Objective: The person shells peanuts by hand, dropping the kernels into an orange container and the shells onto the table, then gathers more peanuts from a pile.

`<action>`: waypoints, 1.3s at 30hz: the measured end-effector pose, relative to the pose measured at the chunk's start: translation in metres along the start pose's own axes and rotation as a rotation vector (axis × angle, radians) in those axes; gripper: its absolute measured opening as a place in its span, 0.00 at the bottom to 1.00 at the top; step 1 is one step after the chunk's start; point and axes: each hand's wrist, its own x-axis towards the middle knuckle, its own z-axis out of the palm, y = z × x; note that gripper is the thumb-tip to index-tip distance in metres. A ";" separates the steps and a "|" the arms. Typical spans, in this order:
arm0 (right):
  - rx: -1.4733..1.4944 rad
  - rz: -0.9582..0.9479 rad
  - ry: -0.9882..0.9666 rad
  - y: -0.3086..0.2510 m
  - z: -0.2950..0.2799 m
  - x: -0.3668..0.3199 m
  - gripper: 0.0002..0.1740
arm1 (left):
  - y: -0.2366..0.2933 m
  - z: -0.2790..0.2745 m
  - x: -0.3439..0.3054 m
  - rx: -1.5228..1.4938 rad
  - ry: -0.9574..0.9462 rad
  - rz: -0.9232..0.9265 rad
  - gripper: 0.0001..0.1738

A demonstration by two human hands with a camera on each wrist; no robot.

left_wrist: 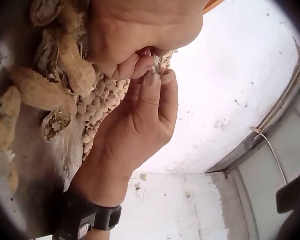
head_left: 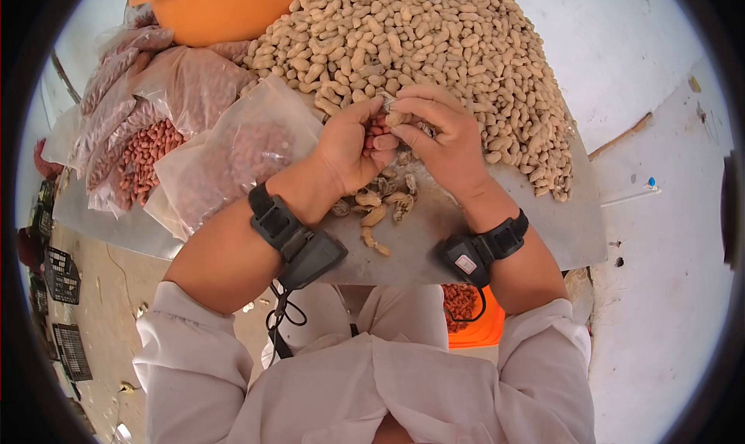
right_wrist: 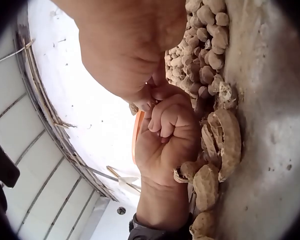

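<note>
Red peanut kernels [head_left: 375, 131] show in the cupped palm of my left hand [head_left: 345, 153], whose fingers curl round them. My right hand [head_left: 446, 137] pinches a peanut [head_left: 397, 118] between thumb and fingers, right at the left fingertips. In the left wrist view, a bit of pale shell [left_wrist: 166, 76] shows at the right thumb [left_wrist: 151, 82]. The right wrist view has the left hand [right_wrist: 172, 130] with fingers folded in, touching the right fingers. Broken peanut shells [head_left: 372, 211] lie on the metal table [head_left: 434, 238] below both hands.
A large heap of unshelled peanuts [head_left: 434, 40] rises behind the hands. Clear bags of red kernels [head_left: 190, 83] and another plastic bag [head_left: 240, 153] lie to the left, beneath an orange basin [head_left: 221, 13]. An orange container [head_left: 485, 334] with red contents stands below the table edge.
</note>
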 end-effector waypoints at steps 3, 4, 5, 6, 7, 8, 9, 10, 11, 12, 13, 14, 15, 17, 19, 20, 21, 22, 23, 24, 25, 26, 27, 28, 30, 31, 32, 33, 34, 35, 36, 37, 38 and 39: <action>0.145 0.153 0.086 -0.002 0.004 -0.002 0.13 | 0.000 0.004 -0.004 0.040 0.014 0.001 0.13; 0.146 0.164 0.093 0.001 0.003 -0.003 0.13 | 0.000 0.005 -0.005 0.065 0.020 0.001 0.13; 0.147 0.175 0.099 0.003 0.003 -0.003 0.13 | -0.001 0.004 -0.005 0.124 0.008 0.017 0.12; 0.165 0.200 0.095 0.004 0.003 -0.003 0.13 | -0.002 0.003 -0.005 0.183 -0.004 0.033 0.11; 0.182 0.226 0.092 0.005 0.003 -0.003 0.13 | -0.002 0.002 -0.005 0.242 -0.016 0.049 0.10; 0.199 0.251 0.089 0.005 0.003 -0.003 0.13 | -0.003 0.002 -0.005 0.294 -0.015 0.074 0.09; 0.250 0.295 0.092 0.006 0.003 -0.004 0.13 | -0.004 0.003 -0.007 0.347 -0.013 0.097 0.08; 0.302 0.337 0.095 0.007 0.003 -0.005 0.13 | -0.005 0.005 -0.008 0.400 -0.012 0.121 0.08; 0.354 0.380 0.098 0.008 0.002 -0.005 0.14 | -0.005 0.005 -0.009 0.406 -0.021 0.124 0.07; 0.360 0.389 0.130 0.008 0.002 -0.005 0.14 | -0.004 0.006 -0.009 0.413 -0.030 0.129 0.07; 0.367 0.397 0.163 0.008 0.001 -0.004 0.14 | -0.002 0.007 -0.010 0.419 -0.039 0.133 0.07; 0.374 0.405 0.195 0.009 0.000 -0.003 0.14 | -0.001 0.008 -0.011 0.391 -0.015 0.161 0.07; 0.360 0.418 0.171 0.010 -0.004 -0.003 0.15 | 0.002 0.010 -0.011 0.362 0.009 0.190 0.08; 0.333 0.440 0.119 0.013 -0.011 -0.004 0.16 | 0.009 0.007 -0.009 0.254 0.007 0.213 0.09; 0.443 0.400 0.035 0.007 -0.010 -0.002 0.15 | 0.020 -0.002 -0.004 0.094 -0.044 0.201 0.11; 0.498 0.379 -0.007 0.004 -0.009 -0.001 0.15 | 0.022 -0.005 -0.002 0.093 -0.054 0.212 0.12; 0.398 0.385 -0.050 0.007 -0.009 -0.002 0.15 | 0.024 -0.005 -0.002 0.091 -0.063 0.224 0.13; 0.298 0.389 -0.093 0.012 -0.010 -0.003 0.16 | 0.025 -0.005 -0.003 0.090 -0.073 0.236 0.14; 0.197 0.392 -0.136 0.015 -0.011 -0.004 0.16 | 0.024 -0.004 -0.004 0.091 -0.054 0.234 0.14; 0.005 0.362 -0.172 0.016 -0.010 -0.004 0.14 | 0.022 -0.001 -0.005 0.090 -0.036 0.233 0.14; -0.186 0.329 -0.206 0.016 -0.009 -0.003 0.13 | 0.020 0.002 -0.006 0.090 -0.017 0.232 0.14; -0.377 0.293 -0.239 0.017 -0.007 -0.003 0.12 | 0.018 0.002 -0.005 0.098 -0.012 0.229 0.13; -0.446 0.274 -0.246 0.018 -0.005 -0.004 0.10 | 0.017 0.001 -0.004 0.106 -0.007 0.225 0.13; -0.516 0.253 -0.252 0.020 -0.002 -0.005 0.08 | 0.016 0.001 -0.003 0.115 -0.002 0.222 0.13; -0.586 0.217 -0.228 0.020 0.005 -0.004 0.06 | 0.014 0.001 -0.003 0.142 -0.022 0.218 0.13; -0.586 0.203 -0.200 0.019 0.008 -0.004 0.06 | 0.013 0.001 -0.004 0.156 -0.031 0.215 0.14; -0.587 0.188 -0.171 0.018 0.011 -0.004 0.06 | 0.013 0.001 -0.004 0.181 -0.027 0.225 0.13; -0.576 0.189 -0.181 0.017 0.010 -0.003 0.05 | 0.012 0.001 -0.003 0.206 -0.023 0.235 0.13; -0.566 0.189 -0.191 0.017 0.008 -0.003 0.04 | 0.012 0.001 -0.003 0.231 -0.020 0.244 0.12; -0.556 0.190 -0.201 0.017 0.006 -0.003 0.04 | 0.012 0.000 -0.002 0.302 -0.007 0.266 0.12; -0.453 0.233 -0.144 0.019 0.005 -0.003 0.05 | 0.011 -0.001 -0.002 0.373 0.007 0.287 0.12; -0.349 0.274 -0.087 0.021 0.004 -0.004 0.05 | 0.010 -0.001 -0.002 0.444 0.020 0.309 0.13; -0.244 0.315 -0.031 0.023 0.002 -0.005 0.06 | 0.008 0.000 -0.003 0.517 0.037 0.313 0.13; -0.130 0.354 -0.012 0.018 -0.002 -0.004 0.06 | 0.004 0.004 -0.006 0.590 0.054 0.317 0.13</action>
